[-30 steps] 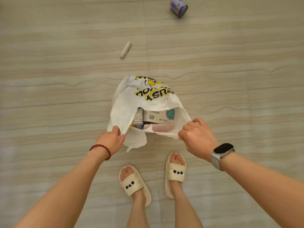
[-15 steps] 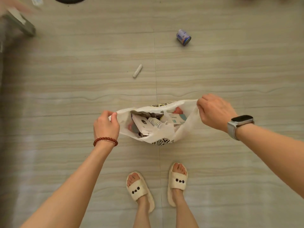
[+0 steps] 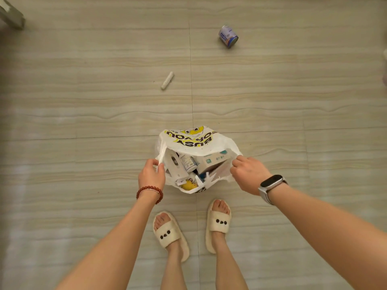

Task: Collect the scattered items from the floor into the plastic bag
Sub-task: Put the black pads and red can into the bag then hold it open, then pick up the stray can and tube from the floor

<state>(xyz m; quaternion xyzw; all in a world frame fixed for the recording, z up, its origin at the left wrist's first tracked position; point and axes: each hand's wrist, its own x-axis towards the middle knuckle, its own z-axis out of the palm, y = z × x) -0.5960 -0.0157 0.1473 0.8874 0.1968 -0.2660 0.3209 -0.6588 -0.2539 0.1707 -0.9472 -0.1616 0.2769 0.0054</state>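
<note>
A white plastic bag (image 3: 188,141) with yellow and black print hangs in front of my feet, its mouth held wide. My left hand (image 3: 151,176) pinches the bag's left edge and my right hand (image 3: 247,175) pinches its right edge. Inside I see a white box (image 3: 211,162), a small bottle (image 3: 187,163), a white tube (image 3: 176,166) and something yellow (image 3: 188,185). On the floor beyond lie a small white stick-shaped item (image 3: 167,80) and a blue and white can (image 3: 228,36) on its side.
Beige striped floor tiles (image 3: 83,114) spread all round. My feet in cream slippers (image 3: 170,234) stand just behind the bag. A grey furniture leg (image 3: 11,16) shows at the top left corner.
The bag has been lifted and pulled back toward my feet, and both hands came closer together on its edges. The view tilted, so the can and stick sit farther off.
</note>
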